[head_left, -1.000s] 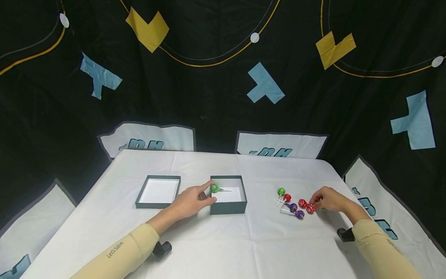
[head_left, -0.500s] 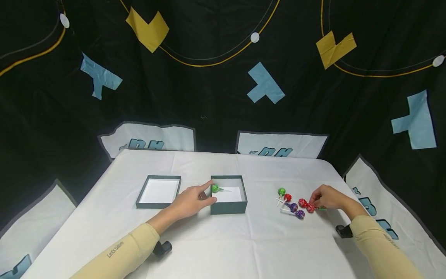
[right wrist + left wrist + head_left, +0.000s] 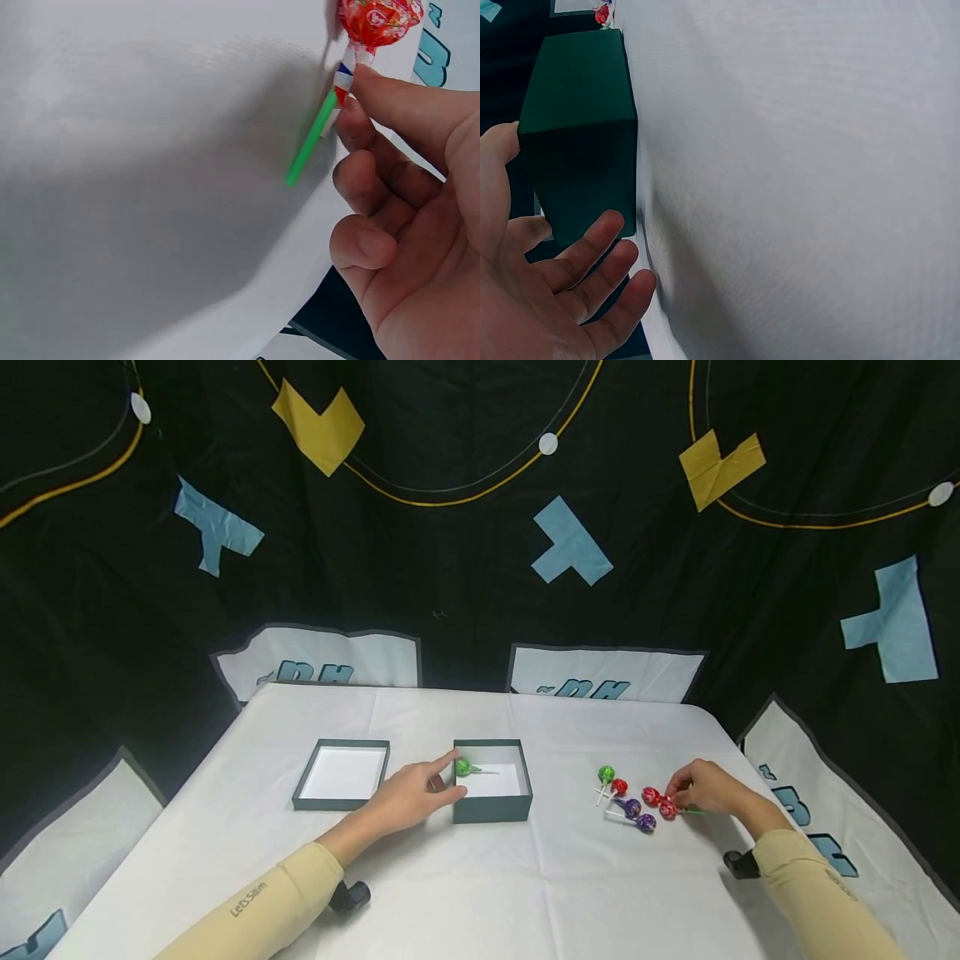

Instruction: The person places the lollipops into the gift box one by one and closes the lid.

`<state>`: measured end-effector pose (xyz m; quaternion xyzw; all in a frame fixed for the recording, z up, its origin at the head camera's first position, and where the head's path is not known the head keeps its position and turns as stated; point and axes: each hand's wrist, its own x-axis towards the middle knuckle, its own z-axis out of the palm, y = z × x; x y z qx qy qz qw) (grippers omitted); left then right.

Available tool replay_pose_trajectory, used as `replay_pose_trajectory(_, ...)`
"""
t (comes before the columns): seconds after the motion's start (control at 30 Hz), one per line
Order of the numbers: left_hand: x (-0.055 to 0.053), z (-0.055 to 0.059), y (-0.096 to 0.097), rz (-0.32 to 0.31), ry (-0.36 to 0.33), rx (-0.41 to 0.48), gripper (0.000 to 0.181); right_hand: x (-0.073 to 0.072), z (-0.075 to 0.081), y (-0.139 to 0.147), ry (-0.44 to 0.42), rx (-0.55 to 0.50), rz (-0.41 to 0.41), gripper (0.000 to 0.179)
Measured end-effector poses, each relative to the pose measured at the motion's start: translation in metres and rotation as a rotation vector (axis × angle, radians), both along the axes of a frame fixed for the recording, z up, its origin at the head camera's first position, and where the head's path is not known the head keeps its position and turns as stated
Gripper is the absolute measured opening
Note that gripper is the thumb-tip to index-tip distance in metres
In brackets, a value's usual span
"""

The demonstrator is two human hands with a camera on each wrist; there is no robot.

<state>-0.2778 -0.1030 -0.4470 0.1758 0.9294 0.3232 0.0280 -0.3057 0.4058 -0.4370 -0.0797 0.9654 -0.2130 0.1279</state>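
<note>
**Picking a red lollipop from the loose pile**

Pinching the green stick of a red lollipop (image 3: 373,19) just below its wrapped head, the right hand (image 3: 708,789) has fingertips closed on it at the near edge of the pile (image 3: 630,795), which lies on the white table (image 3: 525,877) to the right of the boxes. The left hand (image 3: 411,793) rests relaxed against the left wall of the dark green box (image 3: 492,806), index finger lying over its rim, thumb at the side wall; it grips nothing. One green lollipop (image 3: 463,767) already lies inside that box.

Judgement: a straight upward lift would avoid dragging the touching red and purple neighbours. The path leftward to the box is open tablecloth. The box rim stands raised, so the lollipop must clear it. A second, shallower tray (image 3: 341,774) sits well left, apart from the path.
</note>
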Motion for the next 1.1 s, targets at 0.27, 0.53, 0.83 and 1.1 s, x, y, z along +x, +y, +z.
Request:
replay_pose_trajectory(0.27, 0.0007, 0.0014, 0.0007, 0.001, 0.003, 0.007, 0.069, 0.0035, -0.0019, -0.0005, 0.044, -0.019, 0.018, 0.013)
replay_pose_trajectory(0.53, 0.002, -0.0001, -0.0002, -0.003, 0.001, -0.004, 0.072, 0.0048, -0.004, 0.0003, 0.071, -0.025, 0.047, 0.016)
replay_pose_trajectory(0.83, 0.0016, -0.002, -0.0007, -0.008, 0.015, 0.002, 0.072, 0.0029, -0.0077, 0.0026, 0.097, -0.009, 0.037, 0.017)
replay_pose_trajectory(1.1, 0.0006, -0.0002, -0.0002, -0.007, 0.016, -0.001, 0.072, 0.0027, -0.0075, 0.0009, 0.108, -0.012, 0.013, 0.017)
